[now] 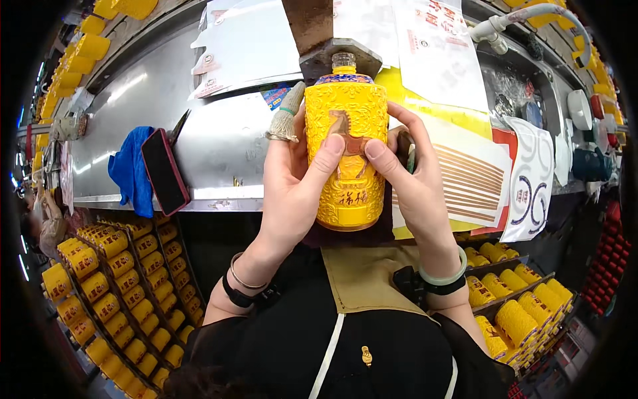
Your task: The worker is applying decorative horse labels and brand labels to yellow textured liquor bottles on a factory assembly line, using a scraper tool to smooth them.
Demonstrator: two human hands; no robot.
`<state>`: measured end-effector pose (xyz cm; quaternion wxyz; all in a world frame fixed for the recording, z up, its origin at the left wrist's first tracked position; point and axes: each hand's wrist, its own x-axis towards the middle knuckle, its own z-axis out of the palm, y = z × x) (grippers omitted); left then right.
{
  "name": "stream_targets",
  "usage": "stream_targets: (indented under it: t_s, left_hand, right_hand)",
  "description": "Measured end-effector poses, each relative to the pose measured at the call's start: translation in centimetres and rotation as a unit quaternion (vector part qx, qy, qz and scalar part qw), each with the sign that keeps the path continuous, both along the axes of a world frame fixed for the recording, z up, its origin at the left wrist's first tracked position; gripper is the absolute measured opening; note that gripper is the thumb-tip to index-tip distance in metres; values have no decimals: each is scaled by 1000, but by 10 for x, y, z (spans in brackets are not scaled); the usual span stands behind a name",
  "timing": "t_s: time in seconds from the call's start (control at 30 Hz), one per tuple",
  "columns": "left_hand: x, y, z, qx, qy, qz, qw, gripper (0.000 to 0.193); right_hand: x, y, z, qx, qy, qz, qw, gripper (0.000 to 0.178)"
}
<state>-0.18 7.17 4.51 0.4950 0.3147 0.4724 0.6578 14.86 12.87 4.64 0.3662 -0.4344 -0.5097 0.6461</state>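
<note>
A steel worktable (219, 143) spans the upper view; a blue cloth (129, 169) hangs over its front edge, with a dark phone in a red case (164, 171) just beside it; white sheets of labels (249, 43) lie farther back; 2 trays of yellow bottles (123, 292) sit below left; crates of more yellow bottles (515, 306) sit below right; a white hose (531, 13) curves at top right.

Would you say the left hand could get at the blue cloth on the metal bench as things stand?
Probably yes. The blue cloth hangs just left of the left hand with nothing between them, but that hand now grips the yellow bottle and would have to let go.
</note>
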Motion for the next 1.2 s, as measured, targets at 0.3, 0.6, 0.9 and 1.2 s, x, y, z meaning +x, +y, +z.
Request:
stream_targets:
  t_s: [0.3,0.6,0.9,1.2]
  left_hand:
    - [-8,0,0,-20,-24,-34,999,67]
    - [-7,0,3,-4,13,-50,999,78]
    - [-6,1,1,-14,-28,-45,999,67]
    - [-5,1,1,0,-42,-33,999,67]
  right_hand:
    - [-1,-1,4,3,2,-13,1000,61]
    - [0,0,2,19,-22,-6,1000,60]
    - [2,0,-3,22,-13,-9,1000,60]
    - [0,-1,3,6,-4,-6,1000,60]
